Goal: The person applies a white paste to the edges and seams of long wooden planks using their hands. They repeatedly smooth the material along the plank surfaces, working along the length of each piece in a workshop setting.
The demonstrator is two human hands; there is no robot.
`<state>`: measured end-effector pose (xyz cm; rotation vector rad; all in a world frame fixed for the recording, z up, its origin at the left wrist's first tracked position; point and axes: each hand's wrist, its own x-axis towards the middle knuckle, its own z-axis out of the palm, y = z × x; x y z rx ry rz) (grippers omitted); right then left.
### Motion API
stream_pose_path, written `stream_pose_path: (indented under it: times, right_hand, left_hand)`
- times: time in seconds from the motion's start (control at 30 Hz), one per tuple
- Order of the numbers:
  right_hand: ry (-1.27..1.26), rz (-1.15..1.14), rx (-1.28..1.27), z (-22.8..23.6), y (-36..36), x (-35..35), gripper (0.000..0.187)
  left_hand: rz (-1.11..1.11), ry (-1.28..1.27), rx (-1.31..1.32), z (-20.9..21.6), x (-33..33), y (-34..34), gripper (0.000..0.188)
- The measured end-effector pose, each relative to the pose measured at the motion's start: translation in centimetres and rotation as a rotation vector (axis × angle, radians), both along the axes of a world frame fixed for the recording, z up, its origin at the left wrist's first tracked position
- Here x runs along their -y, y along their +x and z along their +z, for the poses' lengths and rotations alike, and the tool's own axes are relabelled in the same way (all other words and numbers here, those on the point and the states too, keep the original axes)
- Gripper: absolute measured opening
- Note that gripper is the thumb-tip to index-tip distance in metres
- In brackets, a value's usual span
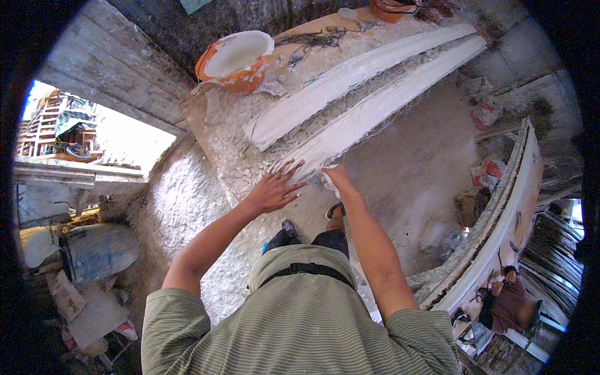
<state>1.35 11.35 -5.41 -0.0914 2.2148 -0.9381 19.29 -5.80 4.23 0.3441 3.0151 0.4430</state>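
Two long white plaster strips lie side by side on a dusty work table (215,134): a far strip (356,75) and a near strip (381,109). Loose fibres stick out along the near strip's edge. My left hand (275,189), fingers spread, rests at the near strip's left end. Just right of it, at the table's front edge, my right hand (338,177) is closed with a whitish, ragged clump (329,182) at its fingers. Whether the clump is loose or part of the strip's end, I cannot tell.
An orange bucket (234,78) crusted with white plaster stands at the table's far left, with dark fibres (312,41) beside it. A second orange container (392,11) sits at the back. At right runs a long curved white-edged panel (500,219); beyond it is another person (514,306).
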Motion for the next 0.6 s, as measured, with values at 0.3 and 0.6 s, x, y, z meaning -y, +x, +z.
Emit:
stream_pose_path:
  times: [0.3, 0.6]
  right_hand:
    - [0.125, 0.194, -0.346, 6.3, -5.2, 1.7, 0.057]
    - [-0.013, 0.034, -0.523, 8.8, -9.4, 0.0, 0.05]
  left_hand:
    - [-0.016, -0.071, -0.107, -0.5, -0.6, -4.5, 0.046]
    - [0.059, -0.036, -0.122, -2.6, -1.3, -10.9, 0.052]
